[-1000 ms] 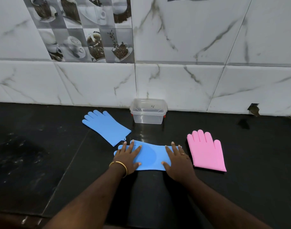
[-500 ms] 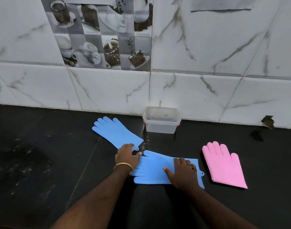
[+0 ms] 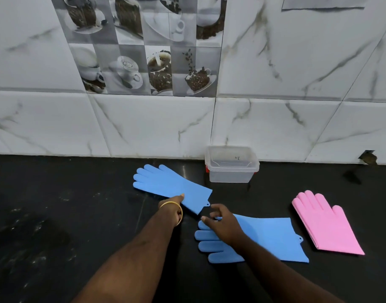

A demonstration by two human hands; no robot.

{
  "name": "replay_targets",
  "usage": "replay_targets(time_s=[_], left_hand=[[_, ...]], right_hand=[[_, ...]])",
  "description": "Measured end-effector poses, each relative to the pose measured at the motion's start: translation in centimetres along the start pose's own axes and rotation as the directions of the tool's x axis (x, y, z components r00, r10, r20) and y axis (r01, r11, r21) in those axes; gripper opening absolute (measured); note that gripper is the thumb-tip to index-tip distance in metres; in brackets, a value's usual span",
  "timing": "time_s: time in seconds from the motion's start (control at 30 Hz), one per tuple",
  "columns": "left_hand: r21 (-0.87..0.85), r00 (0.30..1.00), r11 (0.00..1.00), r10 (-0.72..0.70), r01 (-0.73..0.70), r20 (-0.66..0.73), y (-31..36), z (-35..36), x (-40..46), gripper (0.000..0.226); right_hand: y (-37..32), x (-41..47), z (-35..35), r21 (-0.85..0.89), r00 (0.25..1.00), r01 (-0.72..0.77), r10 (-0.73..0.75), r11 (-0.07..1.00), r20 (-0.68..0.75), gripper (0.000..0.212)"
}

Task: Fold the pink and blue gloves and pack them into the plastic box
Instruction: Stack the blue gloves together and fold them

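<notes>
Two blue gloves lie flat on the black counter. The far blue glove points its fingers up-left; my left hand pinches its near edge close to the cuff. The near blue glove lies spread out, fingers to the left, and my right hand hovers over its fingers with fingers loosely spread, holding nothing. The pink gloves lie stacked flat at the right. The clear plastic box stands against the wall with its lid on, red clips at its sides.
A white marble-tiled wall closes the back of the black counter. A small hole in the wall sits at the far right.
The near blue glove lies unfolded flat again. My left hand moved off it up to the far blue glove's edge; my right hand lifted and shifted left over its fingers. The view tilted up.
</notes>
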State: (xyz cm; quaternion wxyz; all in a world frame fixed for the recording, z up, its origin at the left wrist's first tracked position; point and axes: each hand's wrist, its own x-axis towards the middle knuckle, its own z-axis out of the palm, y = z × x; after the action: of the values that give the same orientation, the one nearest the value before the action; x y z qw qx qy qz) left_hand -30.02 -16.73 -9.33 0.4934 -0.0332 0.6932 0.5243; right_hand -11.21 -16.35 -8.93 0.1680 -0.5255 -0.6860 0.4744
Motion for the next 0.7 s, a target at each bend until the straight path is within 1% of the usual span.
replay_targets(time_s=[0.03, 0.07, 0.13, 0.17, 0.23, 0.3, 0.37, 0.43, 0.47, 0.5, 0.57, 0.63, 0.7], left_hand=[[0.003, 1.0, 1.0, -0.012, 0.012, 0.015, 0.3, 0.0, 0.2, 0.048], [-0.009, 0.999, 1.0, -0.021, 0.021, 0.042, 0.6, 0.0, 0.3, 0.042], [-0.096, 0.991, 0.995, -0.025, 0.038, 0.13, 1.1, 0.0, 0.4, 0.034], [-0.172, 0.985, 0.984, -0.018, 0.048, 0.171, 1.2, 0.0, 0.6, 0.033], [-0.327, 0.975, 0.943, 0.012, 0.063, 0.221, 1.4, -0.1, 0.6, 0.032], [-0.422, 0.97, 0.904, 0.041, 0.066, 0.241, 1.6, -0.2, 0.3, 0.029], [-0.469, 0.964, 0.88, 0.06, 0.072, 0.26, 1.7, -0.4, -0.2, 0.023], [-0.472, 0.951, 0.877, 0.065, 0.09, 0.303, 1.6, -0.8, -0.7, 0.018], [-0.461, 0.942, 0.882, 0.063, 0.102, 0.33, 1.4, -1.2, -1.0, 0.017], [-0.449, 0.933, 0.887, 0.063, 0.11, 0.354, 1.3, -1.5, -1.3, 0.017], [-0.43, 0.92, 0.896, 0.068, 0.113, 0.385, 0.6, -2.5, -1.8, 0.02], [-0.413, 0.909, 0.903, 0.069, 0.118, 0.41, -0.3, -3.4, -2.0, 0.023], [-0.365, 0.904, 0.924, 0.052, 0.117, 0.424, -1.6, -4.3, -2.1, 0.022]], right_hand=[[-0.7, 0.1, 0.2, 0.122, 0.997, -0.073, 0.07, 0.99, 0.031, 0.053], [-1.2, 0.3, 0.4, 0.247, 0.987, -0.153, 0.136, 0.957, 0.083, 0.052], [-1.8, 0.6, 0.6, 0.471, 0.95, -0.305, 0.226, 0.828, 0.216, 0.053], [-1.9, 0.9, 0.8, 0.551, 0.93, -0.362, 0.249, 0.752, 0.271, 0.056], [-2.0, 1.6, 1.2, 0.655, 0.901, -0.433, 0.271, 0.62, 0.339, 0.068], [-2.4, 2.4, 1.7, 0.722, 0.895, -0.447, 0.276, 0.529, 0.351, 0.081], [-3.1, 3.1, 2.3, 0.762, 0.899, -0.436, 0.268, 0.479, 0.346, 0.083], [-4.0, 3.6, 2.8, 0.767, 0.911, -0.413, 0.238, 0.491, 0.338, 0.077], [-4.5, 3.7, 3.0, 0.774, 0.917, -0.398, 0.228, 0.492, 0.326, 0.069], [-4.9, 3.9, 3.2, 0.792, 0.924, -0.381, 0.223, 0.478, 0.309, 0.061], [-6.0, 4.0, 3.5, 0.84, 0.931, -0.353, 0.245, 0.413, 0.27, 0.047], [-7.1, 4.0, 3.4, 0.863, 0.926, -0.352, 0.271, 0.362, 0.264, 0.041], [-8.2, 4.0, 3.4, 0.856, 0.922, -0.355, 0.292, 0.377, 0.254, 0.038]])
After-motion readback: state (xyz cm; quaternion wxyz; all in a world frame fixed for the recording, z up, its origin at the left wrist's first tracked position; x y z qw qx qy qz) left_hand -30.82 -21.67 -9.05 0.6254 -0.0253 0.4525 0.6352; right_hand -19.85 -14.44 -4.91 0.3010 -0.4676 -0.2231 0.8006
